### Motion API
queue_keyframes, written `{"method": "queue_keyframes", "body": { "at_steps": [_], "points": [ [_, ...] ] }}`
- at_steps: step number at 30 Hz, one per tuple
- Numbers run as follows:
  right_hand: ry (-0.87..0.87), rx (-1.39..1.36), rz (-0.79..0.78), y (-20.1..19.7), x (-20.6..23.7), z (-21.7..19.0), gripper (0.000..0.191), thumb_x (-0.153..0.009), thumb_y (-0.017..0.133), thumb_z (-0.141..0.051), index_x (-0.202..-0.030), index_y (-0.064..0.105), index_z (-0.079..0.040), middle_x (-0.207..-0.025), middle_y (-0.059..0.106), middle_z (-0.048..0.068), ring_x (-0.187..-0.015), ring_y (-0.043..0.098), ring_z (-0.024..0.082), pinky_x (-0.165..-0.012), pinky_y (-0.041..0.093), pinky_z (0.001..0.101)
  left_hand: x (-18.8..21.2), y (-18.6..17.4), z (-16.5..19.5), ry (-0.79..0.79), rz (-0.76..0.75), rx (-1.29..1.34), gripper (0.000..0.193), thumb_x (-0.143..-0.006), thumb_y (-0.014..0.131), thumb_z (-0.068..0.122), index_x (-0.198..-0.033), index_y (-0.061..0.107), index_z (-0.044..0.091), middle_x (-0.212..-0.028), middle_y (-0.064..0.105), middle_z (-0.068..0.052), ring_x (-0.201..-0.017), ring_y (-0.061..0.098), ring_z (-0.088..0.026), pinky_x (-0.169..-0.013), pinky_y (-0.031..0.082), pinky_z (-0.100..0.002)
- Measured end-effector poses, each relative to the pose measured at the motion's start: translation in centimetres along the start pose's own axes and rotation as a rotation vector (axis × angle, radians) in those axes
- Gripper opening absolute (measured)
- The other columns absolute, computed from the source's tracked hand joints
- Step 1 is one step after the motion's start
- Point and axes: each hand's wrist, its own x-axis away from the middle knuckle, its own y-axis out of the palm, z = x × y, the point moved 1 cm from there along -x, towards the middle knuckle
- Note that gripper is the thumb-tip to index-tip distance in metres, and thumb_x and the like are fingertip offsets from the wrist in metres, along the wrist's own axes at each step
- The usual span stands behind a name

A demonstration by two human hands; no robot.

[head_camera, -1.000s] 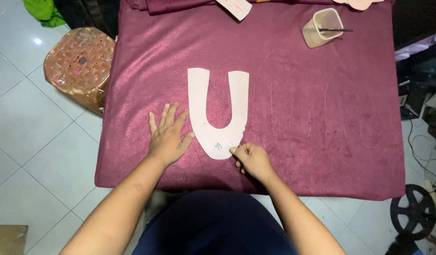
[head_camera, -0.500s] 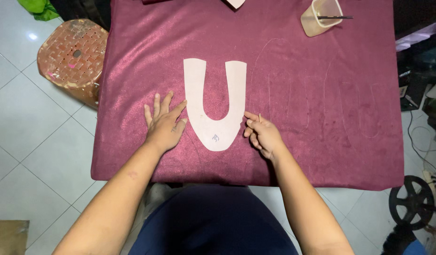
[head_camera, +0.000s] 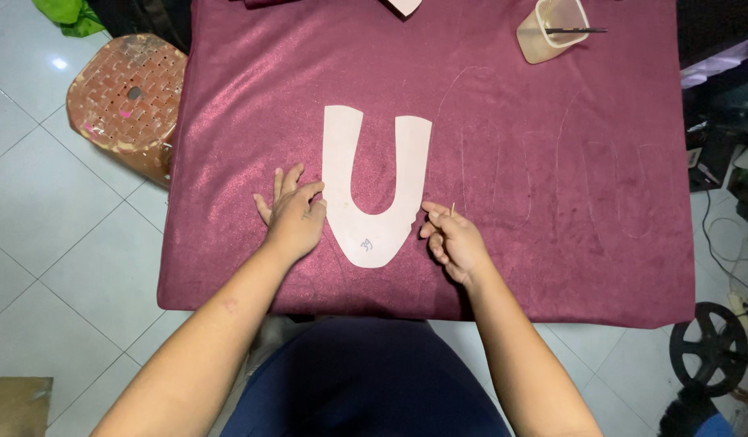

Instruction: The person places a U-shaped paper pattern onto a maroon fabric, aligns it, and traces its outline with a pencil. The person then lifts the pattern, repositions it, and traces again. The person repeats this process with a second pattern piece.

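A: Where is the template lying?

B: The pale U-shaped pattern piece [head_camera: 376, 188] lies flat on the maroon cloth [head_camera: 512, 267], its rounded bottom toward the near edge and its two arms pointing at the far edge. It sits left of the cloth's middle, well clear of every edge.

A: And the hands?

B: The left hand [head_camera: 291, 214] lies on the cloth just beside the pattern's left arm, fingers spread and holding nothing, fingertips touching that edge. The right hand [head_camera: 453, 241] is at the pattern's lower right curve, fingers pinched around a thin marking tool [head_camera: 452, 209] whose tip stands up just above the knuckles.

A: How much free room is there?

B: Right of the pattern the cloth runs open to its right edge, bearing only faint traced outlines [head_camera: 552, 174] of the same shape. The near edge is close behind both wrists. At the far right corner a clear plastic cup [head_camera: 552, 28] rests with a dark stick across its rim. Off the left edge, on the tiled floor, stands a woven stool [head_camera: 127, 101], near the cloth's far left corner.
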Motion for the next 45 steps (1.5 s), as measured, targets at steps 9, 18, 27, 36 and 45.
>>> {"method": "queue_keyframes", "body": {
  "at_steps": [9,18,27,36,45],
  "points": [
    [-0.05,0.211,0.02,-0.1,-0.5,-0.8,0.045,-0.101,0.052,-0.015,-0.144,0.052,-0.002,-0.075,0.064,0.003,-0.041,0.045,0.006,-0.034,0.032,0.0213,0.4,0.9,1.9,-0.201,0.123,0.516,0.028,-0.096,0.058,0.013,-0.12,0.065,0.0,-0.104,0.075,-0.015,-0.095,0.073,-0.022,-0.086,0.055,-0.033],
    [-0.014,0.162,-0.059,-0.5,-0.8,-1.2,0.05,-0.101,0.052,-0.014,-0.149,0.048,-0.001,-0.069,0.061,0.002,-0.039,0.046,0.006,-0.033,0.034,0.0213,0.3,1.9,1.3,-0.289,0.044,0.828,0.03,-0.097,0.061,0.009,-0.123,0.062,-0.005,-0.105,0.071,-0.012,-0.089,0.065,-0.019,-0.078,0.054,-0.031],
    [-0.027,0.198,-0.033,-0.3,-1.0,-1.2,0.049,-0.101,0.051,-0.013,-0.148,0.048,-0.001,-0.068,0.062,0.003,-0.038,0.045,0.007,-0.032,0.034,0.0217,1.6,-1.2,0.5,0.283,0.187,-0.19,0.053,-0.085,0.07,0.024,-0.133,0.061,0.002,-0.147,0.048,-0.019,-0.142,0.041,-0.038,-0.118,0.024,-0.056],
    [-0.038,0.203,-0.056,-0.5,-1.0,-1.3,0.049,-0.1,0.051,-0.011,-0.148,0.048,0.0,-0.067,0.062,0.004,-0.038,0.047,0.007,-0.032,0.035,0.0216,0.9,-1.5,0.3,0.173,-0.045,-0.265,0.061,-0.093,0.061,0.04,-0.151,0.049,0.025,-0.168,0.014,-0.016,-0.157,-0.001,-0.037,-0.121,-0.01,-0.06],
    [-0.013,0.15,-0.05,-0.7,-1.1,-1.2,0.047,-0.101,0.051,-0.01,-0.147,0.049,0.0,-0.066,0.063,0.004,-0.039,0.05,0.008,-0.033,0.038,0.0221,0.5,-1.9,0.7,0.11,-0.103,-0.231,0.058,-0.094,0.06,0.035,-0.151,0.048,0.03,-0.169,0.011,-0.013,-0.157,-0.004,-0.036,-0.121,-0.01,-0.059]
  ]
}}
